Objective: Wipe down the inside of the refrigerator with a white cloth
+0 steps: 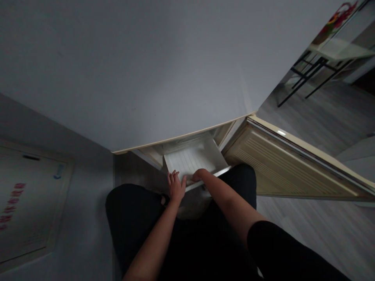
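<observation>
A white drawer (202,154) is pulled partway out of a low fridge or freezer compartment, between my knees. My left hand (176,186) rests at its front left corner, with the fingers spread over the edge and the thumb apart. Beside it, my right hand (199,175) bends down into the drawer just behind the front rim. Its fingers are curled and mostly hidden, so I cannot make out what they hold, if anything. The ribbed floor of the drawer shows behind both hands.
The cream compartment door (293,164) stands wide open on the right. A pale panel (146,70) rises above the drawer. At left is a wall with a white box cover (29,203) bearing red characters. A table (336,48) with flowers stands at the upper right.
</observation>
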The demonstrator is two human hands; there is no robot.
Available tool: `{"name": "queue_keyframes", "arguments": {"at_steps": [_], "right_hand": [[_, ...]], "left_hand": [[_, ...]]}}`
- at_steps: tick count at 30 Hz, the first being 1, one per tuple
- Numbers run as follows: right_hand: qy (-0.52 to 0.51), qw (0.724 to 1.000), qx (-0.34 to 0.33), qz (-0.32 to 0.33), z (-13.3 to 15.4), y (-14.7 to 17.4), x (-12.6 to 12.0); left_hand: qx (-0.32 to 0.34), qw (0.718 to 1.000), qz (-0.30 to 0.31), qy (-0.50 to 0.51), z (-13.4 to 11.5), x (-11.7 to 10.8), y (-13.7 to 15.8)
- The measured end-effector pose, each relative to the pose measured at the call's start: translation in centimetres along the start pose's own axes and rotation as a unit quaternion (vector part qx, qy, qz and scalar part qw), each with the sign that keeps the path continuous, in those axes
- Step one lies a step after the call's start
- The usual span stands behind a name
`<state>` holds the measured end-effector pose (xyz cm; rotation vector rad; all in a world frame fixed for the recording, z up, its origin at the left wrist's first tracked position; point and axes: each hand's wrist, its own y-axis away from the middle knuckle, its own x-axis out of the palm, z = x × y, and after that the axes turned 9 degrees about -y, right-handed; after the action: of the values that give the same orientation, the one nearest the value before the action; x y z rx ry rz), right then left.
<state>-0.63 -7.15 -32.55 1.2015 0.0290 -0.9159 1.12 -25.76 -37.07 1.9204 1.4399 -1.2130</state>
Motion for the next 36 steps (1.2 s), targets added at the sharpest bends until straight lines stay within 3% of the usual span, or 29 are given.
{"name": "queue_keyframes", "arguments": {"at_steps": [4, 7, 10, 13, 17, 20, 23, 26, 30, 33, 36], "right_hand": [[0.027, 0.995, 0.100, 0.005, -6.6, 2.4, -4.3], [0.023, 0.995, 0.087, -0.041, -10.5, 4.6, -5.8], [0.020, 0.993, 0.039, -0.107, -11.8, 6.9, -5.2], [0.026, 0.984, -0.011, -0.175, -10.3, 8.5, -2.5], [0.039, 0.970, -0.113, -0.211, -5.2, 8.8, 4.4], [0.088, 0.921, -0.264, -0.273, -1.0, 7.5, 10.1], [0.084, 0.904, -0.290, -0.303, 1.3, 6.3, 13.1], [0.050, 0.920, -0.242, -0.305, 0.6, 6.4, 12.1], [-0.011, 0.946, -0.054, -0.319, -4.7, 8.4, 7.3], [-0.058, 0.928, 0.072, -0.361, -9.4, 10.0, 4.1], [-0.105, 0.909, 0.140, -0.377, -11.9, 10.5, 2.4]], "left_hand": [[0.024, 1.000, -0.010, -0.001, 0.1, 0.2, -0.2], [0.031, 0.999, -0.007, -0.002, 0.3, 0.3, -0.3], [0.024, 1.000, -0.004, 0.008, 0.3, 0.3, -0.3], [0.001, 1.000, -0.004, 0.028, 0.4, 0.5, -0.5], [-0.068, 0.997, -0.010, 0.046, 0.7, 0.9, -1.1], [-0.096, 0.993, -0.018, 0.058, 1.1, 1.1, -1.8], [-0.092, 0.993, -0.020, 0.070, 1.6, 0.9, -2.1], [-0.079, 0.994, -0.018, 0.074, 2.0, 0.6, -1.9], [-0.059, 0.995, -0.019, 0.079, 2.3, 0.3, -1.7], [-0.053, 0.995, -0.019, 0.083, 2.2, 0.3, -1.6], [-0.056, 0.995, -0.021, 0.085, 2.1, 0.3, -1.7]]}}
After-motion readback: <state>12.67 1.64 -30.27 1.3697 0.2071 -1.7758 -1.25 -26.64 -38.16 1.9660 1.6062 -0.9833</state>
